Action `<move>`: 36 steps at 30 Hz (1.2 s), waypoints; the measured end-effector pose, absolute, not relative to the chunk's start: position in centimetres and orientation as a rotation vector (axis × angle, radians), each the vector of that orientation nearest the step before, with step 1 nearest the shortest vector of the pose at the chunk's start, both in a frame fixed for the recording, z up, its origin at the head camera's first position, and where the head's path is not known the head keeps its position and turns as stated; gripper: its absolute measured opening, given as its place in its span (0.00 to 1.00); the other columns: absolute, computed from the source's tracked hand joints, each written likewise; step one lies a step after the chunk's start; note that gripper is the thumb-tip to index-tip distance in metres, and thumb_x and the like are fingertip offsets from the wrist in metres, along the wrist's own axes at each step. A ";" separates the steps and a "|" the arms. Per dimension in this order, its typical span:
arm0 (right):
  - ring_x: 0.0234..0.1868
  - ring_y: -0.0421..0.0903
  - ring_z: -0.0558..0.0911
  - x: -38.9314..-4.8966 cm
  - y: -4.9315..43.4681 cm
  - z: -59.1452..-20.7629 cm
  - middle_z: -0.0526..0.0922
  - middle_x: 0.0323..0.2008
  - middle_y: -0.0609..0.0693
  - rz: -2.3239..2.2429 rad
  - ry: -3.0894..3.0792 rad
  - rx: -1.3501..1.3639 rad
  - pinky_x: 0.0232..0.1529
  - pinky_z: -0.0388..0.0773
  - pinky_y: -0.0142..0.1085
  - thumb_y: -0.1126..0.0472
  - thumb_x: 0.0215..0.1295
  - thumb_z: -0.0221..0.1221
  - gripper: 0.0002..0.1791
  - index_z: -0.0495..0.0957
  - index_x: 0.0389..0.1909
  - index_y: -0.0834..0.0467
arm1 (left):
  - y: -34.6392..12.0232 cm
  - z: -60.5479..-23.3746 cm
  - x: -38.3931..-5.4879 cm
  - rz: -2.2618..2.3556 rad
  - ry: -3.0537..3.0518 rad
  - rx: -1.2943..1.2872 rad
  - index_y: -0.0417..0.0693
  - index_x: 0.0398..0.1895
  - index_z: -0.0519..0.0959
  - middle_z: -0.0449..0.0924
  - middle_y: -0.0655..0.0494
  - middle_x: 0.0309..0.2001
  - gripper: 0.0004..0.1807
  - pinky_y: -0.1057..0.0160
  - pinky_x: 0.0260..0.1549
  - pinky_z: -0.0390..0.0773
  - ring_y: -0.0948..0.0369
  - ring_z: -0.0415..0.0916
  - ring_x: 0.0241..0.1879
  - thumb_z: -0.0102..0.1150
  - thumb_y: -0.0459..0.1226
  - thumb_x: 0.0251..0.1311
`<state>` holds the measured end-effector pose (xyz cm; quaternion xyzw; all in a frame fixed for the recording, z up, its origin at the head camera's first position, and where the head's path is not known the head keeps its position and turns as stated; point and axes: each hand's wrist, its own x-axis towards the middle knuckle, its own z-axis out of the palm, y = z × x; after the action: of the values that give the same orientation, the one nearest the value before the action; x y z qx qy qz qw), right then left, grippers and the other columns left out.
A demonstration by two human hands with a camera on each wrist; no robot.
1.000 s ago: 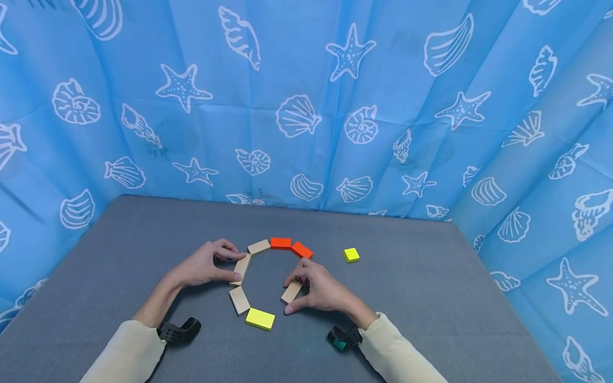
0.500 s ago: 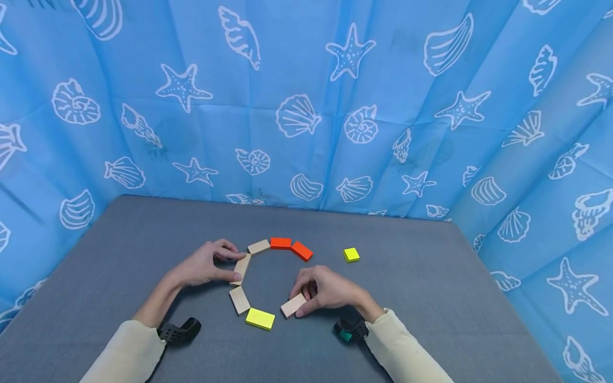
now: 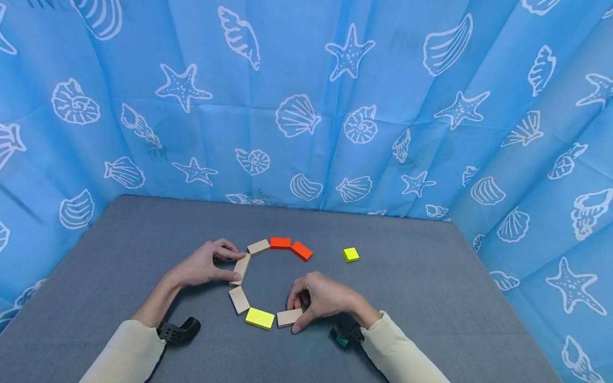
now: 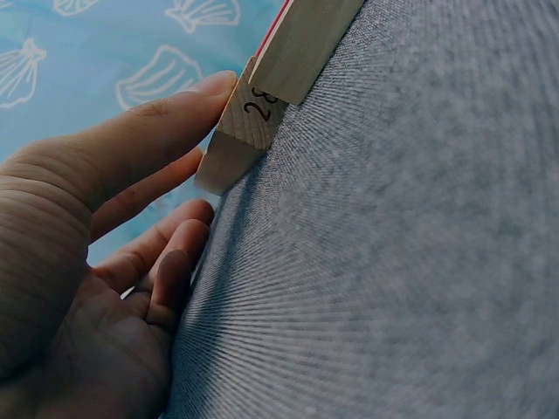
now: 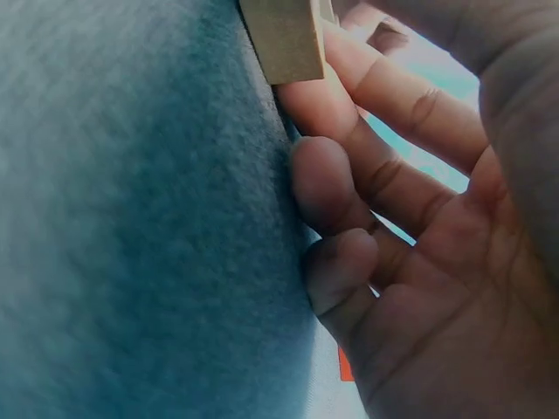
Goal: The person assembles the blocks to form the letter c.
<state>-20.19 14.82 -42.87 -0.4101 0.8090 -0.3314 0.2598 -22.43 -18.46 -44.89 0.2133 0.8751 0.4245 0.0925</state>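
Note:
Small flat wooden blocks lie in a ring with a gap at its right side. My left hand (image 3: 208,264) pinches a plain wooden block (image 3: 241,267) on the ring's left, thumb at the near end and a finger at the far end. In the left wrist view a block (image 4: 236,144) under the thumb bears printed digits. My right hand (image 3: 323,298) holds another plain block (image 3: 288,317) between thumb and fingers, flat on the table just right of a yellow block (image 3: 260,318). In the right wrist view only an end of the held block (image 5: 288,44) shows.
Two red blocks (image 3: 280,243) and a plain block (image 3: 259,247) form the far arc. Another plain block (image 3: 239,300) lies at near left. A yellow square block (image 3: 351,255) stands apart at right. A blue shell-print curtain (image 3: 306,106) hangs behind the grey table (image 3: 407,276).
My right hand has brought its block toward me and turned it from slanted to nearly level, beside the yellow block. My left hand has stayed in place.

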 end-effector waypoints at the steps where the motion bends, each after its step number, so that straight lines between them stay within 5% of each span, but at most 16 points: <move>1: 0.28 0.34 0.75 -20.1 14.8 -42.9 0.81 0.30 0.42 -0.902 2.187 -1.109 0.30 0.72 0.28 0.54 0.49 0.80 0.14 0.87 0.36 0.49 | -18.5 -44.9 -22.4 1.260 2.598 0.631 0.47 0.58 0.84 0.77 0.51 0.53 0.31 0.44 0.54 0.69 0.50 0.70 0.55 0.79 0.47 0.51; 23: 0.34 0.41 0.78 -20.7 16.3 -41.8 0.82 0.33 0.46 -1.006 2.332 -1.010 0.36 0.75 0.32 0.53 0.53 0.78 0.16 0.87 0.41 0.52 | -18.4 -44.8 -22.3 1.256 2.598 0.627 0.47 0.58 0.84 0.76 0.51 0.53 0.30 0.45 0.53 0.69 0.50 0.70 0.54 0.79 0.47 0.51; 36: 0.43 0.54 0.73 -24.0 23.5 -42.2 0.76 0.43 0.58 -0.954 3.021 -0.445 0.43 0.69 0.46 0.55 0.54 0.77 0.26 0.84 0.52 0.62 | -18.4 -44.8 -22.4 1.251 2.599 0.614 0.47 0.58 0.84 0.76 0.51 0.53 0.30 0.45 0.53 0.69 0.50 0.70 0.54 0.79 0.47 0.51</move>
<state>-23.95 23.55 -42.17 -0.1391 0.9439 -0.2980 -0.0287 -22.36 -18.41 -44.76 0.2074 0.8771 0.4224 0.0962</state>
